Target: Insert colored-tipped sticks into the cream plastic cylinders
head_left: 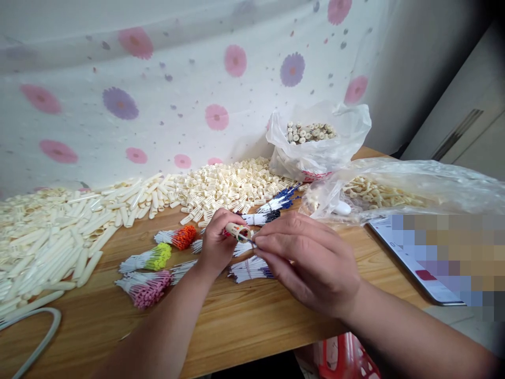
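Note:
My left hand (219,237) is closed around a short cream plastic barrel (238,231) with slots in its side. Bits of red, green and orange show in and around that barrel. At its open end my right hand (311,258) pinches a thin pen refill (248,240), pale with a dark tip; how far it reaches inside cannot be made out. Beneath and beside the hands lie bundles of white refills with coloured ends: orange (184,237), yellow (158,257), pink (148,290), black (262,217) and blue (280,200). A purple-tipped bundle (248,269) is partly covered by my right hand.
Cream slotted barrels (226,184) are heaped at the back, with longer cream tubes (79,237) at the left. A plastic bag (303,158) of small round-topped parts stands behind a clear bag (386,192) of cream pieces. A tablet-like device (414,263) lies right on the wooden table (221,337).

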The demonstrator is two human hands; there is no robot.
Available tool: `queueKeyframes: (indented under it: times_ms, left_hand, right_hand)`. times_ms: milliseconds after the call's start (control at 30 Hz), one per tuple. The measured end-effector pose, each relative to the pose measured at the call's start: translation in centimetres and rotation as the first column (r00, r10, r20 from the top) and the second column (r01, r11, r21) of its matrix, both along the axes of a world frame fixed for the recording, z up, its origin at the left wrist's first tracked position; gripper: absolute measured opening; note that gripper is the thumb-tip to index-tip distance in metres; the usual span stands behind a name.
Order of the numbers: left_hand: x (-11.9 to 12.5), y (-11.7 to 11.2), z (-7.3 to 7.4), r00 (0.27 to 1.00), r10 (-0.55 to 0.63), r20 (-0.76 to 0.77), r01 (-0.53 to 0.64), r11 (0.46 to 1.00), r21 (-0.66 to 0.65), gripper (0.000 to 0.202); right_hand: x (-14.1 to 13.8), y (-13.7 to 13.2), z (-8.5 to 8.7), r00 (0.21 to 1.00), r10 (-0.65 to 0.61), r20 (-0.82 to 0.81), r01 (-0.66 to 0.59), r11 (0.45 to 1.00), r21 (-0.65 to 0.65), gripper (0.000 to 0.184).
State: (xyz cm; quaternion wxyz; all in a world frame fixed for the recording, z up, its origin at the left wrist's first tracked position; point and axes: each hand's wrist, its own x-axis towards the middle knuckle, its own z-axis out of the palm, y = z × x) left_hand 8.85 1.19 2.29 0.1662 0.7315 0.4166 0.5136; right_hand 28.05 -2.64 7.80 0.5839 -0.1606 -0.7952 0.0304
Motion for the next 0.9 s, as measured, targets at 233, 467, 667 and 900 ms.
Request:
queueKeyframes:
  times_ms: [233,467,667,900]
  left_hand:
    - [-0.5,0.2,-0.4,0.998,0.031,-0.049,-0.031,1.0,-0.005,0.011]
    - [-0.6,0.1,-0.5,0.992,0.036,-0.123,-0.031,0.999,0.044,0.02]
    - [-0.6,-0.2,-0.1,0.99,-0.026,-0.138,0.031,0.999,0.038,0.054]
    - [-0.3,-0.4,0.1,0.988,0.001,-0.153,0.008,0.998,0.058,0.055]
  right_hand:
    - [-0.2,0.4,-0.4,0.996,0.036,-0.077,-0.04,0.998,-0.044,0.013]
    - [-0.4,1.3,-1.3,0.998,0.045,-0.053,-0.046,0.999,-0.015,0.01]
    - [-0.4,2.3,-2.3,0.997,-0.076,0.033,0.076,0.997,0.018,0.016]
    - [-0.4,2.4,-2.0,0.99,-0.136,0.023,0.137,0.989,-0.052,0.007]
